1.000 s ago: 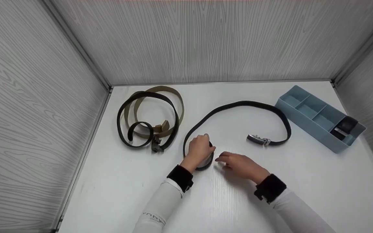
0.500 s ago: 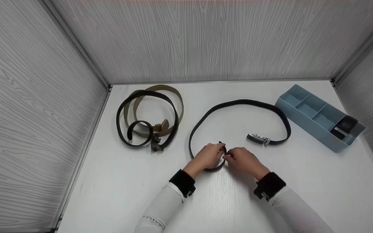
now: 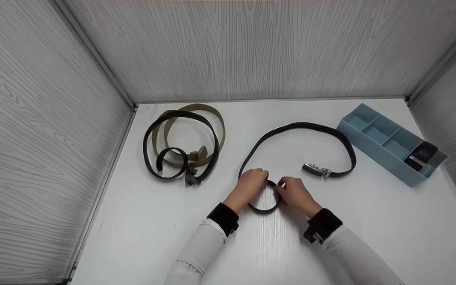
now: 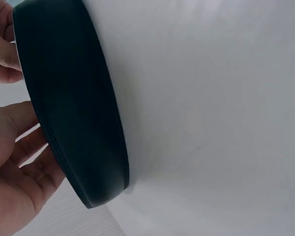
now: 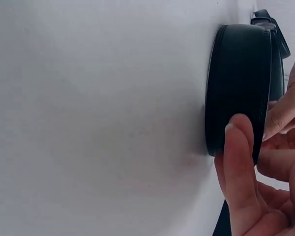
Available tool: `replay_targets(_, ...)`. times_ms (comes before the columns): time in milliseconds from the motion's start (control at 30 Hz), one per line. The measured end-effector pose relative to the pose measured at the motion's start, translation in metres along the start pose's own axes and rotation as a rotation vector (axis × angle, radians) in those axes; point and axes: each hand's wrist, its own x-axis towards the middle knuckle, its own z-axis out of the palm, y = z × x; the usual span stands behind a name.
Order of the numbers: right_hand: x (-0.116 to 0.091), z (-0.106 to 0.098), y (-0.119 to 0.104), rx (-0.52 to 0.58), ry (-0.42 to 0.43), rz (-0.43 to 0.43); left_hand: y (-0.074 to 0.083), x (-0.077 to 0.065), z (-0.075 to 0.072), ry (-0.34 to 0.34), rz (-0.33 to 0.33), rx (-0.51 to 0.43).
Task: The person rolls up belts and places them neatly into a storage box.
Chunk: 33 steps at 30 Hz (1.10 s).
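A black belt (image 3: 305, 125) with a silver ratchet buckle (image 3: 316, 170) stands on edge on the white table, its near end curled into a small ring. My left hand (image 3: 251, 185) holds the ring's left side, fingers tucked inside it. Opposite, my right hand (image 3: 296, 194) pinches the strap at the ring's right side. In the right wrist view the right thumb presses the outer face of the strap (image 5: 238, 81). The left wrist view shows the smooth strap (image 4: 73, 98) bowing past the fingertips, which are partly hidden behind it.
On the left lie a second black belt (image 3: 145, 148) with a dark buckle and an olive belt (image 3: 222, 126) with a brass buckle, overlapping. At the back right stands a blue divided box (image 3: 378, 156), a rolled black belt (image 3: 425, 152) in one compartment. Grey wood-grain panels (image 3: 228, 51) border the table.
Both hands have come together at the curled end. The right hand has taken hold of the strap, the left has shifted right, and the ring has moved slightly right.
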Motion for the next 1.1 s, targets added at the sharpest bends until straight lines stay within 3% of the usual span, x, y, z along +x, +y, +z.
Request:
replay_targets(200, -0.007, -0.005, 0.004, 0.063, -0.069, 0.088, 0.001, -0.001, 0.000, 0.012, -0.090, -0.041)
replay_targets(367, -0.007, -0.009, 0.008, 0.086, -0.097, 0.120, 0.002, -0.002, -0.002, -0.080, -0.134, -0.165)
replay_targets(533, -0.002, -0.015, 0.013, 0.087, -0.063, 0.098, -0.001, -0.005, -0.009, -0.170, -0.051, -0.299)
replay_targets(633, 0.001, -0.018, 0.014, 0.077, -0.069, 0.072, -0.004, -0.007, -0.012, -0.184, 0.001, -0.301)
replay_targets(733, 0.003, -0.019, 0.013, 0.054, -0.088, 0.052, -0.005, -0.008, -0.011, -0.135, 0.062, -0.206)
replay_targets(867, 0.005, -0.019, 0.012, 0.062, -0.130, 0.047, -0.006, -0.009, -0.004, -0.003, 0.180, -0.084)
replay_targets(933, 0.005, -0.017, 0.013, 0.102, -0.156, 0.057, -0.006, -0.009, -0.002, 0.040, 0.247, -0.070)
replay_targets(1100, 0.004, -0.015, 0.017, 0.285, -0.230, 0.044, -0.005, -0.011, 0.001, 0.055, 0.337, 0.029)
